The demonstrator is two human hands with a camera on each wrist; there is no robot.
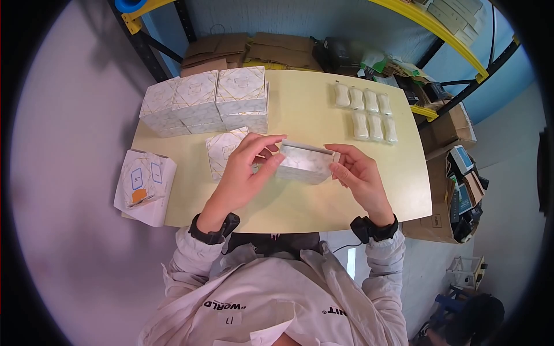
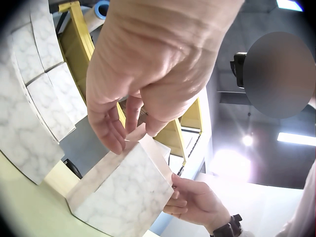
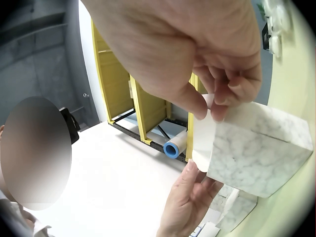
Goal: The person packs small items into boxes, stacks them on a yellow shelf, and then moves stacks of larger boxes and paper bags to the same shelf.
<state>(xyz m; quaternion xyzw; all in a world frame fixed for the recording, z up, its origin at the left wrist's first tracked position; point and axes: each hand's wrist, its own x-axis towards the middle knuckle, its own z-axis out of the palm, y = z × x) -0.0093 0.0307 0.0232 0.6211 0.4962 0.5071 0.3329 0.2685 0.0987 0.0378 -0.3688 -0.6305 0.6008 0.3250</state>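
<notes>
Head view, left to right. Flat unfolded carton blanks (image 1: pixel 144 184): overhanging left edge of table (image 1: pixel 300 207). Stack of marbled boxes (image 1: pixel 208 101): far left of table, closed, side by side. Single marbled box (image 1: pixel 225 151): lying just behind left hand (image 1: pixel 242 170). Left hand: fingers (image 1: pixel 266 140) curled, thumb and fingertips pinching left end of open marbled box (image 1: pixel 304 163). Open marbled box: held between both hands just above table centre, opening upward. Right hand (image 1: pixel 360 176): fingers pinching flap at right end of box, thumb against forefinger. Wrapped white soap bars (image 1: pixel 367 112): two rows, far right of table, well apart from hands.
</notes>
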